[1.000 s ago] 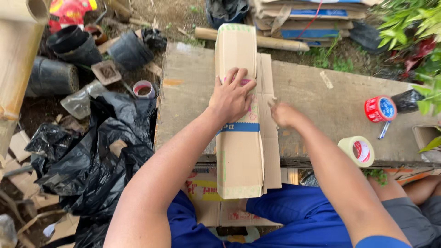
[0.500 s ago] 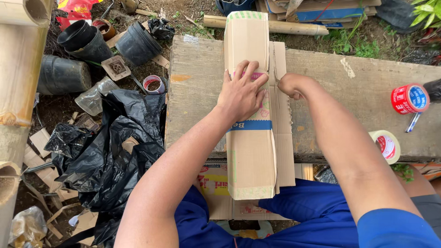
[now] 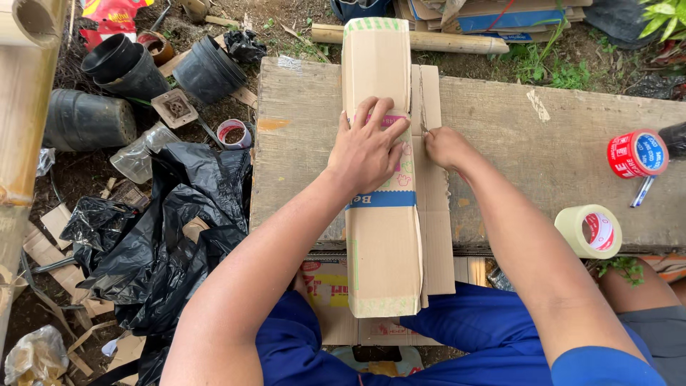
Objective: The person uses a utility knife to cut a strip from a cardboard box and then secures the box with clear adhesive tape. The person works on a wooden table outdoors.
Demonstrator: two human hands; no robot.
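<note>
A long folded brown cardboard strip (image 3: 382, 250) with a blue band lies lengthwise across a weathered wooden bench (image 3: 300, 143), on top of a wider flat cardboard sheet (image 3: 437, 221). My left hand (image 3: 368, 150) presses flat on the strip, fingers spread. My right hand (image 3: 446, 146) is clenched at the strip's right edge, on the lower sheet. A thin blade tip (image 3: 422, 121) pokes out of it along a straight line in the sheet. The strip's near end hangs over my blue-clad lap.
A red tape roll (image 3: 636, 154), a pen (image 3: 641, 191) and a beige tape roll (image 3: 589, 231) lie at the bench's right end. Black plastic pots (image 3: 207, 68) and a crumpled black bag (image 3: 171, 229) sit on the ground to the left. Thick bamboo (image 3: 21, 107) stands at far left.
My right hand slid away from me along the strip's edge, from near the blue band to higher up. My left hand stayed pressed on the strip.
</note>
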